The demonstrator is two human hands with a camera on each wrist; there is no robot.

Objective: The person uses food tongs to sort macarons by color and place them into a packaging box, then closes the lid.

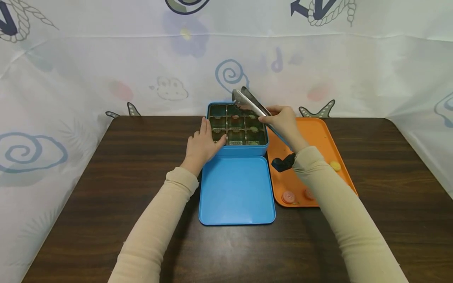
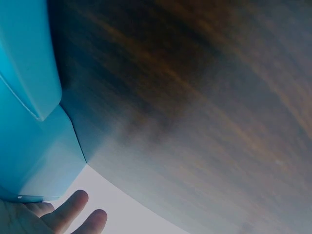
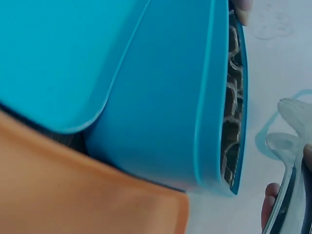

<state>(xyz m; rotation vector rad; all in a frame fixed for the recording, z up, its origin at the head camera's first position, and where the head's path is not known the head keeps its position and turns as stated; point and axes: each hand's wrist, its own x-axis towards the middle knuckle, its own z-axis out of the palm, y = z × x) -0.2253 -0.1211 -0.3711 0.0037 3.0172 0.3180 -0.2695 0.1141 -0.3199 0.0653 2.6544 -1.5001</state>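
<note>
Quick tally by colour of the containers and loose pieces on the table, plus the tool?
Blue: 2, the tin and its lid
Orange: 1, the tray
Pink or red pieces on the tray: 2, and one partly hidden by the sleeve
Yellow piece on the tray: 1
Metal tongs: 1, held by the right hand
Total: 7

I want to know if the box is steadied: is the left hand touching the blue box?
Touching. In the head view the left hand lies against the left side of the blue box, fingertips over its rim.

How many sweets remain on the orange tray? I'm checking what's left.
3 visible: a yellow one by the right sleeve, two red ones near the front edge. The arm may hide more.
</note>
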